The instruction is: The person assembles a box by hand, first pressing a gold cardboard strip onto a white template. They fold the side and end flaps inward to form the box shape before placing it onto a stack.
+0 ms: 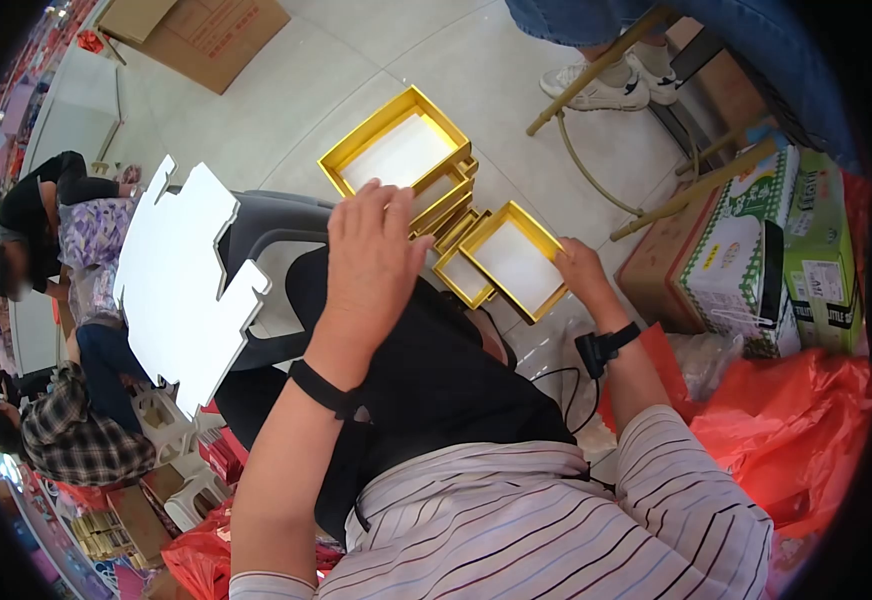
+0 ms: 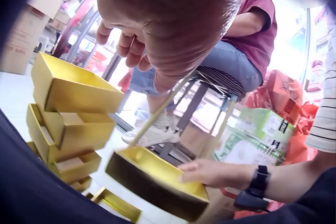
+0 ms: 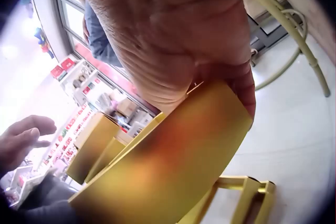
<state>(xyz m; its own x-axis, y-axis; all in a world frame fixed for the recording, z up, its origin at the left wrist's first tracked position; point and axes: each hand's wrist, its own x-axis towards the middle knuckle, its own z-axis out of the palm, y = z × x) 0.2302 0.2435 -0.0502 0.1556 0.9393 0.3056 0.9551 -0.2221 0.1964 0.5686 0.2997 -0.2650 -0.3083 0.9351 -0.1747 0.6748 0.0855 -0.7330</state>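
Left hand (image 1: 368, 262) open, fingers loose; right hand (image 1: 584, 270) grips gold box (image 1: 514, 264), glossy-walled, open-topped, white inside.

Bright | white board (image 1: 178, 285) blown out (wrist backgrounds partly too) | dark, curved edges | right wrist: box wall (image 3: 173, 153) blurred

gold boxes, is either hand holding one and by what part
The right hand holds one gold box by the rim of a side wall; the left hand, open, holds nothing.
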